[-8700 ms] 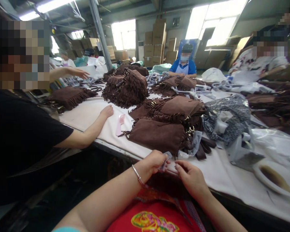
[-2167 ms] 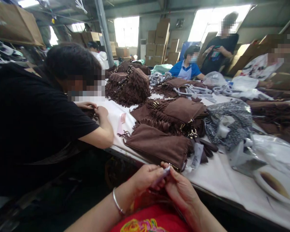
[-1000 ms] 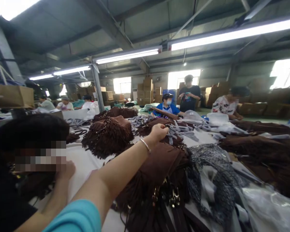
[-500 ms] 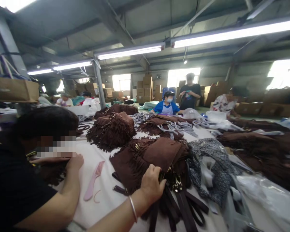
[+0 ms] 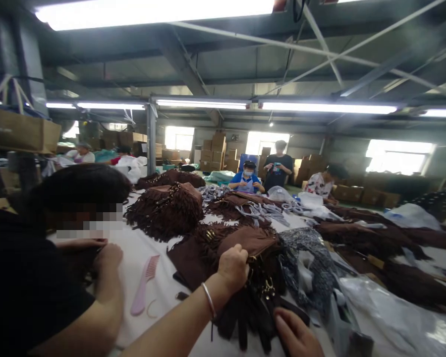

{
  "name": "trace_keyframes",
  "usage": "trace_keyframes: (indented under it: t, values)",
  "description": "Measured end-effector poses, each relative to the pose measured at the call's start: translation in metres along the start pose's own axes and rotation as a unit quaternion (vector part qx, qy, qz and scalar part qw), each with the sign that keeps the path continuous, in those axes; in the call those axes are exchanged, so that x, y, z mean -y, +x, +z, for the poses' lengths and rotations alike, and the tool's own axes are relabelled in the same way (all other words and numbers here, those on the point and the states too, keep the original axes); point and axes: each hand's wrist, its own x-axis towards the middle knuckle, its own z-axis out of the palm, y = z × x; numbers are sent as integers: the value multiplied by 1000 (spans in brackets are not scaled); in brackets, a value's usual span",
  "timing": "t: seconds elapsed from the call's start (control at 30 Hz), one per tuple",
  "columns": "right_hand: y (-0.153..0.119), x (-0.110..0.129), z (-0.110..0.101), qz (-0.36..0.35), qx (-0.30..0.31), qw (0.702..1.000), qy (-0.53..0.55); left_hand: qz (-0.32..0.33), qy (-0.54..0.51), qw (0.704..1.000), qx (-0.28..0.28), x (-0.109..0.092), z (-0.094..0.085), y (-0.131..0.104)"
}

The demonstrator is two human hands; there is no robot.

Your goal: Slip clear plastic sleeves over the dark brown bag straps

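Observation:
A brown fringed bag (image 5: 245, 241) lies on the white-covered table in front of me, with gold clasps and dark straps (image 5: 245, 317) spread toward me. My left hand (image 5: 233, 267), a silver bangle at its wrist, is closed on the bag's upper edge near the zipper. At the lower edge of the view, my right hand (image 5: 297, 334) is beside the dark straps, thumb and fingers partly visible; whether it grips a strap is unclear. A pink comb (image 5: 144, 287) lies left of my forearm.
Close on the left, a person in black (image 5: 33, 277) bends over brown material. More fringed bags (image 5: 165, 206) are piled behind. To the right are speckled wrapping (image 5: 305, 263), clear plastic (image 5: 394, 307) and brown pieces (image 5: 360, 235). Other people sit or stand farther back.
My right hand has come into view at the bottom. My left hand has shifted slightly up and now pinches the bag's edge. The view has tilted upward and turned right.

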Motion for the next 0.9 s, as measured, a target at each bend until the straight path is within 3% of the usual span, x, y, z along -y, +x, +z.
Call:
trace_keyframes:
  t: [0.13, 0.3, 0.47, 0.57, 0.63, 0.7, 0.77, 0.83, 0.9]
  values:
    - [33, 12, 38, -48, 9, 994, 96, 12, -15, 1000, -2, 4, -7, -40]
    - [15, 2, 84, 28, 100, 982, 157, -19, -107, 994, -4, 18, -8, -79]
    - [-20, -17, 76, 116, 143, 964, 192, -67, -213, 974, -22, 33, 4, -115]
    - [-27, -22, 66, 129, 145, 952, 236, -164, -297, 941, -15, 32, 14, -132]
    - [-26, -24, 62, 136, 134, 946, 261, -282, -389, 877, 1, 26, 19, -140]
    - [-24, -29, 59, 136, 128, 949, 255, -383, -505, 772, 43, 18, 22, -147]
    - [-24, -36, 54, 112, 109, 971, 181, -434, -615, 652, 95, 12, 23, -154]
    - [-28, -44, 47, 25, 47, 997, 49, -450, -680, 564, 132, 8, 24, -159]
    - [-38, -50, 42, -96, -31, 992, -71, -463, -703, 523, 133, 5, 26, -161]
